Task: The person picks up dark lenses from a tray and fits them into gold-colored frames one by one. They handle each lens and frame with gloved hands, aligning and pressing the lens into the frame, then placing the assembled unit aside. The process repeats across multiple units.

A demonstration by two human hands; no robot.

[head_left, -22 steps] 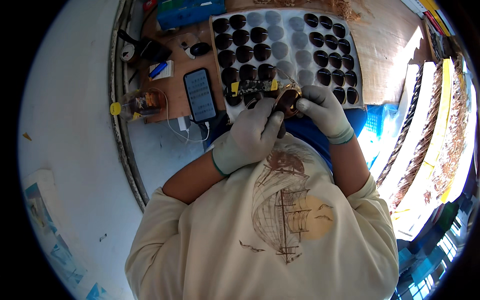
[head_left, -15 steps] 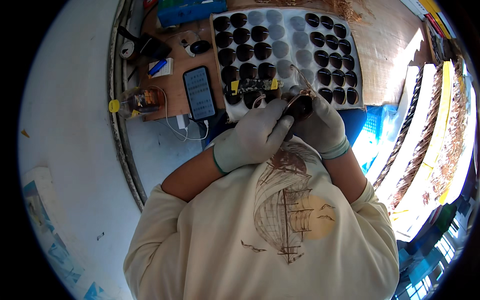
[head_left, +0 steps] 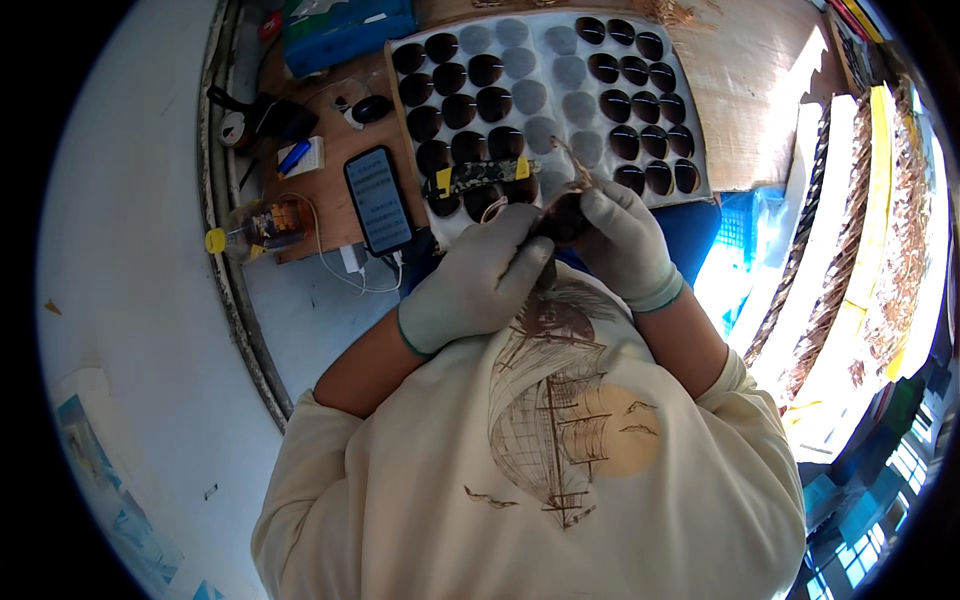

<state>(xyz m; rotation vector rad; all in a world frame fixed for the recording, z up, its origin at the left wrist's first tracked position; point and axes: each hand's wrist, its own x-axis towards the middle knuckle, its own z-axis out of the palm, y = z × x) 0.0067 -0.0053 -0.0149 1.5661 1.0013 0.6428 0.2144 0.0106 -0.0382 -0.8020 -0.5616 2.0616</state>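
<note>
Both of my hands wear pale gloves with green cuffs and meet in front of my chest. Between them is a pair of sunglasses (head_left: 566, 217) with a dark lens and a thin brownish frame; one temple sticks up toward the tray. My left hand (head_left: 483, 262) grips its left side, thumb and fingers closed. My right hand (head_left: 627, 238) pinches the other side near the hinge. Just beyond lies a white tray (head_left: 548, 75) with rows of dark lenses (head_left: 457, 107) and several bare grey round spots. A dark patterned strip with yellow ends (head_left: 482, 177) lies across the tray's near left.
Left of the tray are a lit phone (head_left: 378, 200) with a white cable, a bottle with a yellow cap (head_left: 262, 226), a blue marker (head_left: 294, 157) and a black mouse (head_left: 372, 109). A blue box (head_left: 345, 35) stands behind. At right, long trays hold many brown frames (head_left: 833, 275).
The whole view has shifted slightly, so the tray and table sit further left and up. The sunglasses have turned in my hands, and the dark lens now faces differently.
</note>
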